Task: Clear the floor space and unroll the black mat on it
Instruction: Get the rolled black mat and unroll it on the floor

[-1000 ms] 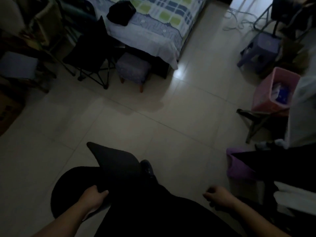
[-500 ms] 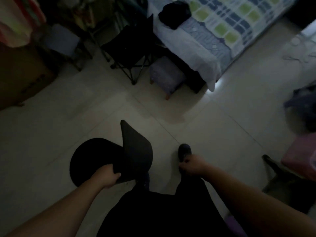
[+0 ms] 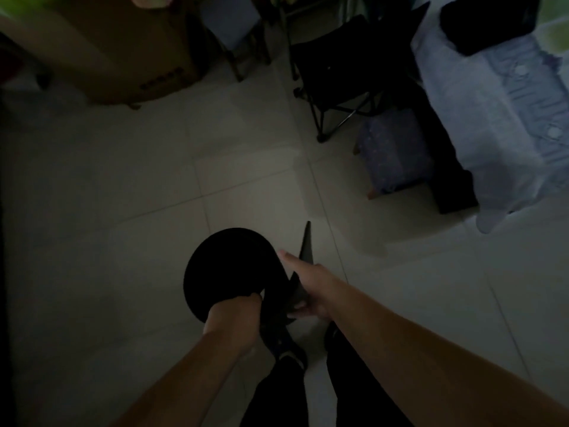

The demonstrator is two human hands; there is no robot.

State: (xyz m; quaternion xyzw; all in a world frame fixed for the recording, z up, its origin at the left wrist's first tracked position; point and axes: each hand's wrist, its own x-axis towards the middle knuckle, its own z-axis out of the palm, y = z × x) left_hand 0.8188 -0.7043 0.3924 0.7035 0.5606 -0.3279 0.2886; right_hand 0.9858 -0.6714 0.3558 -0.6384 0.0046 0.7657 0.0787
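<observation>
The black mat (image 3: 229, 271) is still rolled and I hold it upright in front of my legs, so I look down onto its round end. My left hand (image 3: 235, 315) is closed on the near rim of the roll. Its loose outer flap sticks out to the right as a thin pointed edge, and my right hand (image 3: 308, 283) grips that flap. Pale floor tiles (image 3: 154, 186) lie below and ahead in dim light.
A cardboard box (image 3: 123, 53) stands at the back left. A black folding chair (image 3: 348, 78) and a small purple footstool (image 3: 397, 152) sit at the back right beside the bed (image 3: 498, 112), which has a dark garment (image 3: 489, 23) on it.
My right hand came across from my right side and took hold of the mat's loose flap. The view swung left, so the bed and chair shifted to the right edge.
</observation>
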